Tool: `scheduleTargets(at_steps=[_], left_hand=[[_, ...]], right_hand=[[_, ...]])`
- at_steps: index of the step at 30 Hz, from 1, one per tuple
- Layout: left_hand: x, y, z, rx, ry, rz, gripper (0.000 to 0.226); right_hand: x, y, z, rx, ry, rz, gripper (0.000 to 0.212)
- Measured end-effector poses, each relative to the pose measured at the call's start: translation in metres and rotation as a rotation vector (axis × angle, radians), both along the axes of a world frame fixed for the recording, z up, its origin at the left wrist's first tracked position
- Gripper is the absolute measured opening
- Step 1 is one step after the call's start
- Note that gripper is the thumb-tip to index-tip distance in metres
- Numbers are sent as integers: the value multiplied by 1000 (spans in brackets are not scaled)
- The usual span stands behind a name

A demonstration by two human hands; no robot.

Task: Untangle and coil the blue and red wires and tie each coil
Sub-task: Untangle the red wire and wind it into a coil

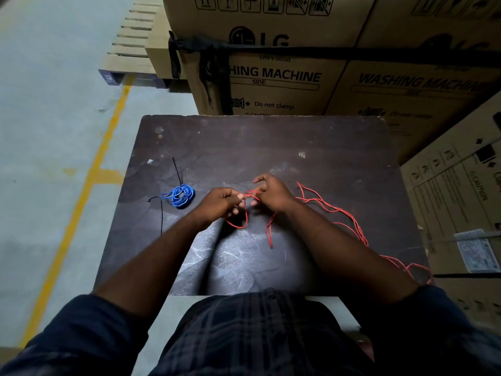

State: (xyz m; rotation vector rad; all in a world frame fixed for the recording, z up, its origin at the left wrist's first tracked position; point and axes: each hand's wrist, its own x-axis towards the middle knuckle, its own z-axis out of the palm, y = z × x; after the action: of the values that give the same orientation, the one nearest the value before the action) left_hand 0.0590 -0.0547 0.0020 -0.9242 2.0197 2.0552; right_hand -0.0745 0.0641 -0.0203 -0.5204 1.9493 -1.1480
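The blue wire (pixel 181 196) lies as a small coil on the left part of the dark table (pixel 271 142), with a black tie (pixel 176 169) sticking out of it toward the back. My left hand (pixel 217 203) pinches the red wire (pixel 336 210) at a small loop that hangs below the fingers. My right hand (pixel 271 194) pinches the same red wire just to the right, close to the left hand. The rest of the red wire trails loose across the right side of the table and over its right front edge.
A second black tie (pixel 160 210) lies left of the blue coil near the table's left edge. Large cardboard washing machine boxes (pixel 276 77) stand right behind the table and along its right side. To the left is grey floor with a yellow line (pixel 89 183).
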Motion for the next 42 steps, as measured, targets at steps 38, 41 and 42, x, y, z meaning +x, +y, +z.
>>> scheduleTargets(at_steps=[38,41,42], left_hand=[[-8,-45,2,445,19,410,28],[-12,-40,3,402,95,418,25],[-13,-40,4,400,110,416,23]], right_hand=[[53,-30,39,95,-700,-7,47],[59,-25,44,52,-838,-2,16],[59,-23,42,32,-853,-31,14]])
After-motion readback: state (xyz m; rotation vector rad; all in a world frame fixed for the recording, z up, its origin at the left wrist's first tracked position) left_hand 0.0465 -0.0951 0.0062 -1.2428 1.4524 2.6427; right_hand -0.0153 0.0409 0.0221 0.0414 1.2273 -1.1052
